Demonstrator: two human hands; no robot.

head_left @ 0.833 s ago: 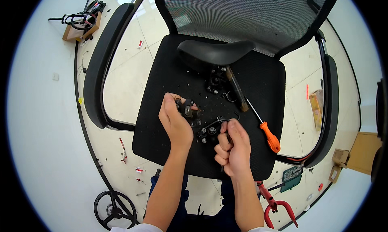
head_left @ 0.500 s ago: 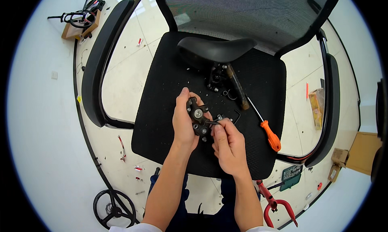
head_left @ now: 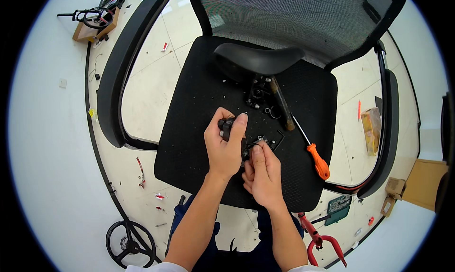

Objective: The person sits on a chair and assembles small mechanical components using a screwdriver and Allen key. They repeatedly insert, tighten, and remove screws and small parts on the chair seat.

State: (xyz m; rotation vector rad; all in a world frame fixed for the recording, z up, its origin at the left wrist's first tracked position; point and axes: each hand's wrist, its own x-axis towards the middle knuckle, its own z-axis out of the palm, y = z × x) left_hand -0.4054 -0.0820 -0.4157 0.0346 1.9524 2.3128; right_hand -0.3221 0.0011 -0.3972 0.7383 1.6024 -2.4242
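My left hand (head_left: 223,146) is closed around a black brake caliper (head_left: 227,126), its palm and thumb covering most of it. Close beside it, my right hand (head_left: 263,175) pinches a thin dark hex key (head_left: 253,146) between thumb and forefinger. The key's tip is hidden at the caliper's lower side, so I cannot tell whether it sits in a bolt. Beyond my right fingertips, small metal parts (head_left: 271,142) lie on the black chair seat (head_left: 189,139), next to an L-shaped hex key (head_left: 280,139).
A black bicycle saddle (head_left: 258,59) with its worn seatpost (head_left: 282,106) rests on the seat. An orange-handled screwdriver (head_left: 318,163) lies to the right. Armrests (head_left: 128,68) flank the seat. A red fork (head_left: 327,243), a black wheel (head_left: 130,246) and cardboard boxes (head_left: 426,182) are below.
My left hand has turned the caliper over, so its silver bolts no longer face me and the fingers cover more of it. My right hand has shifted slightly left, still pinching the hex key.
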